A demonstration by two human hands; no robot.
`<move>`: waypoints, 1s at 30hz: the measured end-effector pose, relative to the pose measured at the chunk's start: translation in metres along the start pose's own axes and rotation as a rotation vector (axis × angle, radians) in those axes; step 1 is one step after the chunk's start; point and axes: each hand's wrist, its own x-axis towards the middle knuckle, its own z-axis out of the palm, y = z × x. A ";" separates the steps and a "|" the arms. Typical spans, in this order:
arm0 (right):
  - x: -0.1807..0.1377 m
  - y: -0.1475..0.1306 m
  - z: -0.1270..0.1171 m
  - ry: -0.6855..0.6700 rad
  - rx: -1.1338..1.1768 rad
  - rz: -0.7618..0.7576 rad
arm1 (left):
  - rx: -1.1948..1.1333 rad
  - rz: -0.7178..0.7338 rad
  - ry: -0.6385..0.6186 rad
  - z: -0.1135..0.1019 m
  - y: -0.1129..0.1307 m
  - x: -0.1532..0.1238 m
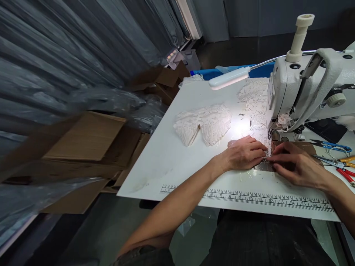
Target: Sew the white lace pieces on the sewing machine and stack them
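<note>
White lace [258,123] runs under the needle area of a white sewing machine [280,92], with its near end between my hands. My left hand [246,153] presses on the lace just left of the presser foot, fingers together and bent over its edge. From the right, my right hand [295,164] pinches the near end of the lace, thumb and fingertips close to my left fingers. What exactly lies under the fingertips is partly hidden. A separate white lace piece [203,123] with two pointed flaps rests on the table to the left.
Blue-handled snips [335,146], scissors with orange handles [346,162] and a red-handled tool [345,176] lie right of my right hand. A lamp [229,78] hangs over the table [177,166]. A printed ruler [249,197] runs along the front edge. Cardboard boxes [85,136] stand left.
</note>
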 end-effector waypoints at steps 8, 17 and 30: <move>-0.002 0.017 0.015 0.092 -0.242 0.085 | 0.076 0.015 -0.070 -0.004 0.002 0.000; -0.002 0.015 0.017 0.129 -0.244 0.079 | 0.137 0.040 -0.035 -0.003 0.006 0.003; -0.003 0.017 0.012 0.082 -0.265 0.017 | 0.074 0.115 -0.115 -0.010 0.012 -0.001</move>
